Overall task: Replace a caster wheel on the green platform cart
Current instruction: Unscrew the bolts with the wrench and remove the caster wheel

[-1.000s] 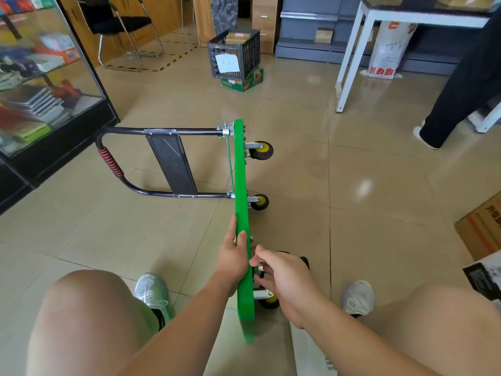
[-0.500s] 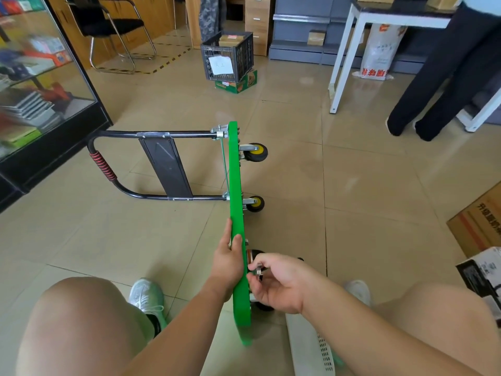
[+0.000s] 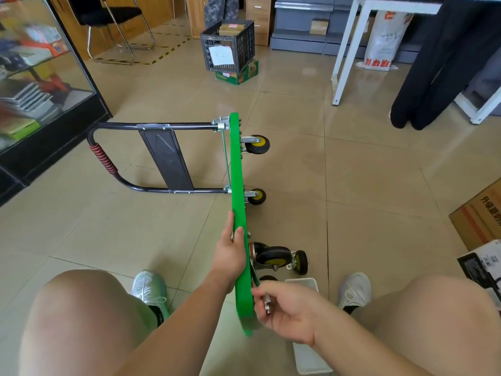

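Head view: flat green platform cart [image 3: 238,185] stands on edge on the tiled floor [image 3: 379,185], left grip [image 3: 230,256] clasping its top rim, right grip [image 3: 287,310] pinching a small silver metal piece [image 3: 267,305].

Floor [image 3: 379,172]: glossy beige tiles. Left: glass display cabinet [image 3: 40,77]. Rear: black chair [image 3: 113,23] against wood panelling [image 3: 168,9], black crate [image 3: 230,47] on a green box [image 3: 238,74]. Right rear: white table [image 3: 349,50]. Right edge: cardboard box [image 3: 479,215].
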Tool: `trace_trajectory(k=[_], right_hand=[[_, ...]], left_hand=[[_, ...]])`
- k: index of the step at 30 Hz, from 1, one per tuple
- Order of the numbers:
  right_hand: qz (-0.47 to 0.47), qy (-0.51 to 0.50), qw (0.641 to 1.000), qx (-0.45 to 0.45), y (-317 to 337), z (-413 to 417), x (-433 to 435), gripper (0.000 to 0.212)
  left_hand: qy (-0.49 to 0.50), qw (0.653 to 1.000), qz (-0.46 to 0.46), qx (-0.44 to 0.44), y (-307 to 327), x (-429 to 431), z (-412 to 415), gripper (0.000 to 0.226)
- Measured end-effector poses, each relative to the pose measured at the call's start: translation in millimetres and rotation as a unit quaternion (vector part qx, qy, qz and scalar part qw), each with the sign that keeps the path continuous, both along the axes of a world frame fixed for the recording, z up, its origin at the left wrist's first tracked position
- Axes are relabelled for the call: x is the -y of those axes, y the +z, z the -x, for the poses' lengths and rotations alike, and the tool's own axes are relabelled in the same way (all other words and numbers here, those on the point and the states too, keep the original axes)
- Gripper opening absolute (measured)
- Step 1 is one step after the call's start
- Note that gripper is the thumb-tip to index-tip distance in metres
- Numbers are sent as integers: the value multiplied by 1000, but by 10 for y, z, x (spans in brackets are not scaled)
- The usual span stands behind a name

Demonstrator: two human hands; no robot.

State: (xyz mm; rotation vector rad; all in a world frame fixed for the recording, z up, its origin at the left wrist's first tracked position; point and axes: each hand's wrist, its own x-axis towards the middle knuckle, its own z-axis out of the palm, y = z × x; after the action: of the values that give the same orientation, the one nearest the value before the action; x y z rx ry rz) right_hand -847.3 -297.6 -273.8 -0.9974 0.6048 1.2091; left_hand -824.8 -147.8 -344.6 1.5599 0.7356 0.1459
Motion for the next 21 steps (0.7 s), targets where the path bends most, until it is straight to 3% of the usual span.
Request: trace_trajectory(k=[6, 10, 21], right_hand=[[-37, 17, 998, 40, -16, 10, 168, 2], [-43, 57, 996, 62, -125, 123, 230, 32], [-35, 58, 996, 56, -155, 89, 310, 18]], left_hand=[[-9, 1000, 11, 9, 2, 11, -3, 53], [-17, 1000, 16, 2, -7, 2, 9, 51], [-26, 1000, 9, -6, -15, -8, 2, 51]])
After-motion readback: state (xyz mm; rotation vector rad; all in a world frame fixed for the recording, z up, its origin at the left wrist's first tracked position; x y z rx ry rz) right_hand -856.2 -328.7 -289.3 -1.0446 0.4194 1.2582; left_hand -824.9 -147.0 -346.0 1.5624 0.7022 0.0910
